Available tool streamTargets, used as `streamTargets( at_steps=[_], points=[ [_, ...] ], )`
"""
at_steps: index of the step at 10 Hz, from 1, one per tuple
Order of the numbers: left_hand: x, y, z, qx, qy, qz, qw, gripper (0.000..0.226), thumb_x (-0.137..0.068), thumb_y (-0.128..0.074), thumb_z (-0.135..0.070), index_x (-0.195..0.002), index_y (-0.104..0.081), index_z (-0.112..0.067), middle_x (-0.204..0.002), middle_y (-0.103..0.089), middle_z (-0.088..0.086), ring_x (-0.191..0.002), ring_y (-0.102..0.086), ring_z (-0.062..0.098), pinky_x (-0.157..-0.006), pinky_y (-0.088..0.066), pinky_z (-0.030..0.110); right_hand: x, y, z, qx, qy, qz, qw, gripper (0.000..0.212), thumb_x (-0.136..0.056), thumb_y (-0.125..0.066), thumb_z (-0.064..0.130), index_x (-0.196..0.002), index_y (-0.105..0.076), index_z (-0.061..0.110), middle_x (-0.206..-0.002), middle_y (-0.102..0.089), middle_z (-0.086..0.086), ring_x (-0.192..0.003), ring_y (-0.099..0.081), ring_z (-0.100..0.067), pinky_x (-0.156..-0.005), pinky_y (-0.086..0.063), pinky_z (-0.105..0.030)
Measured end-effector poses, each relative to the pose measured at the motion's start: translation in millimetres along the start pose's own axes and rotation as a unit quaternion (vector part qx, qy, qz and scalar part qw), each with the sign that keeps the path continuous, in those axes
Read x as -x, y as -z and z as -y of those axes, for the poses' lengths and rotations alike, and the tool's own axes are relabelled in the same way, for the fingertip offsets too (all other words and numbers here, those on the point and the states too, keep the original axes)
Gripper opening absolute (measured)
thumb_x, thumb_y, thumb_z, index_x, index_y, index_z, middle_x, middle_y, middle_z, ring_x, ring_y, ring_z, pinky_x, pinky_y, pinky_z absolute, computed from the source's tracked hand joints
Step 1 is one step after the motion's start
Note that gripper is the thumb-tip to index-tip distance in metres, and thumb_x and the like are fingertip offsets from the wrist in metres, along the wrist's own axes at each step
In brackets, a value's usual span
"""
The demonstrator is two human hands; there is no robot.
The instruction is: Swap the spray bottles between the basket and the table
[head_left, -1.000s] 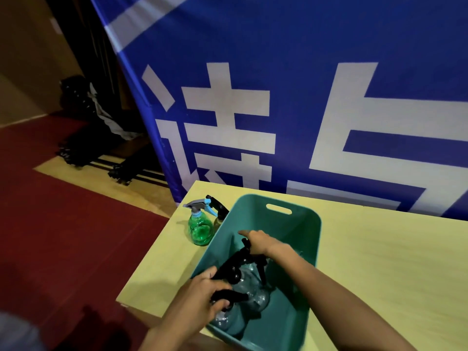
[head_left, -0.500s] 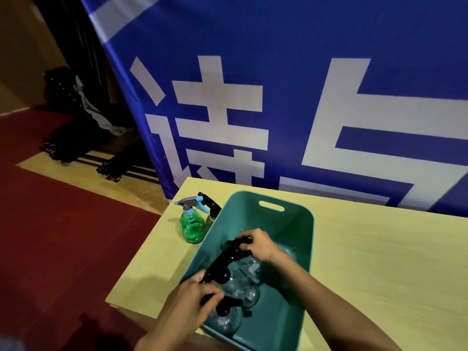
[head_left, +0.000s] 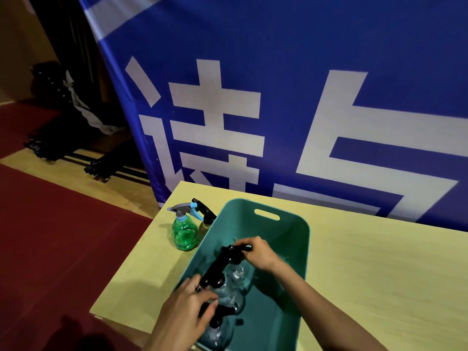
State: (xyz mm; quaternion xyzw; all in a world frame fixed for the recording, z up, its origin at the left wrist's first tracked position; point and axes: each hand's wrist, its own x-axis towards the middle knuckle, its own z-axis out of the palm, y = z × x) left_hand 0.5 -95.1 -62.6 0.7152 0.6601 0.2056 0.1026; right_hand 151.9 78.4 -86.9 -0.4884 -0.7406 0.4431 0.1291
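A teal basket (head_left: 302, 239) stands on the yellow table (head_left: 379, 274). Inside it lie clear spray bottles with black trigger heads. My right hand (head_left: 258, 252) grips the black head of the far clear bottle (head_left: 238, 271). My left hand (head_left: 184, 312) is closed on the black head of a clear bottle (head_left: 217, 330) at the basket's near end. A third clear bottle (head_left: 228, 290) lies between them. On the table left of the basket stand a green spray bottle (head_left: 184, 234) with a grey-blue head and an amber bottle (head_left: 204, 225) with a black head, partly hidden behind the basket's rim.
A big blue banner (head_left: 278, 97) with white characters hangs right behind the table. The table's left edge and near corner drop to a red floor (head_left: 63, 249). Dark stands and bags (head_left: 58, 138) lie on the floor at the far left.
Both hands stayed in the basket; the right hand closed around the far bottle's head and raised it slightly, and the left hand shifted its hold on the near bottle's head. The view swung a little.
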Motion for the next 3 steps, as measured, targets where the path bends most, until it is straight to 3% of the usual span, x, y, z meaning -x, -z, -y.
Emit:
streamTargets(
  at_steps=[1,2,3],
  points=[
    [-4.0,2.0,0.1,0.013,-0.011,0.031,0.999,0.013,-0.066,-0.078,-0.038,-0.077,-0.071,-0.036,-0.090,-0.065,-0.005,-0.079,-0.063,0.010,-0.063,-0.052,0.018,1.2,6.3,-0.7,0.011,-0.009,-0.005,1.000,0.028,-0.086,-0.057,0.004,-0.111,-0.068,0.010,-0.115,-0.071,-0.012,-0.106,-0.064,-0.021,-0.099,-0.048,-0.029],
    [-11.8,-0.8,8.0,0.062,-0.017,0.061,0.996,0.024,-0.049,-0.088,-0.042,-0.057,-0.066,-0.047,-0.092,-0.065,-0.015,-0.078,-0.063,-0.002,-0.074,-0.043,0.010,1.6,17.4,-0.8,0.005,-0.024,-0.012,1.000,0.026,-0.086,-0.060,0.010,-0.111,-0.068,0.009,-0.112,-0.071,-0.013,-0.093,-0.064,-0.016,-0.086,-0.052,-0.026],
    [-28.3,12.8,16.1,0.138,0.014,0.131,0.982,0.028,-0.065,-0.079,-0.040,-0.055,-0.062,-0.061,-0.118,-0.043,-0.025,-0.121,-0.041,0.001,-0.109,-0.024,0.020,5.1,28.8,6.4,-0.039,-0.027,-0.054,0.997,0.024,-0.089,-0.061,0.019,-0.108,-0.069,0.008,-0.111,-0.072,-0.011,-0.091,-0.060,-0.009,-0.082,-0.046,-0.020]
  ],
)
